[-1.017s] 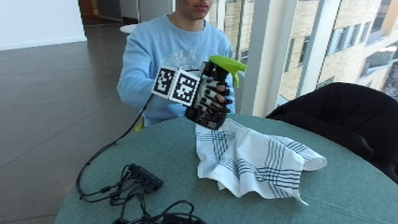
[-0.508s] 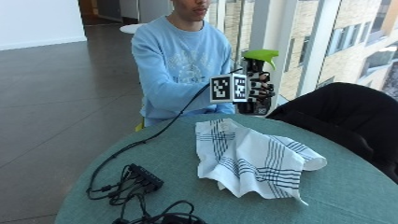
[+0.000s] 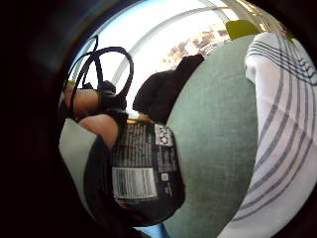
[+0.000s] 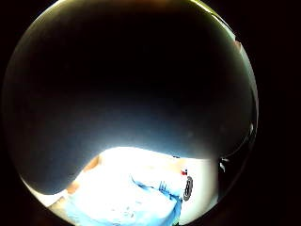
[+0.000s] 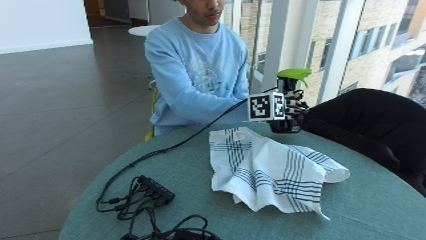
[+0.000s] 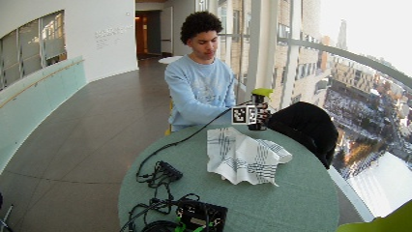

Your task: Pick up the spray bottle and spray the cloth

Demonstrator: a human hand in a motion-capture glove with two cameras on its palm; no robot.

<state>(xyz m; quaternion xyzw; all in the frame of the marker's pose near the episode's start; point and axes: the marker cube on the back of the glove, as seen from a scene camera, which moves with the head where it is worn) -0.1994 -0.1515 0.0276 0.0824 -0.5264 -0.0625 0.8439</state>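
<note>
- Bottle [image 5: 290,100]: dark body with a green spray head, upright, held above the table's [image 5: 373,200] far edge, just beyond the cloth [image 5: 273,170].
- Right hand [image 5: 293,110]: fingers curled round the bottle's body; the outside view shows black glove fingers wrapped across it, under the green head.
- In the little-finger palm view the bottle's label [image 3: 141,173], with barcode and fine print, lies close to the palm, with bare fingers [image 3: 94,114] and black straps alongside it.
- Cloth: white with dark blue stripes, crumpled and partly raised in folds, lying on the green table between the person and the camera; it is apart from the bottle.
- Thumb-side palm view is mostly dark; only a pale blue sleeve [image 4: 141,197] shows.
- Black jacket [image 5: 363,120] hangs on a chair just beside the hand.
- Black cables and a box [image 5: 156,192] lie on the table's near side, well apart from the cloth.
</note>
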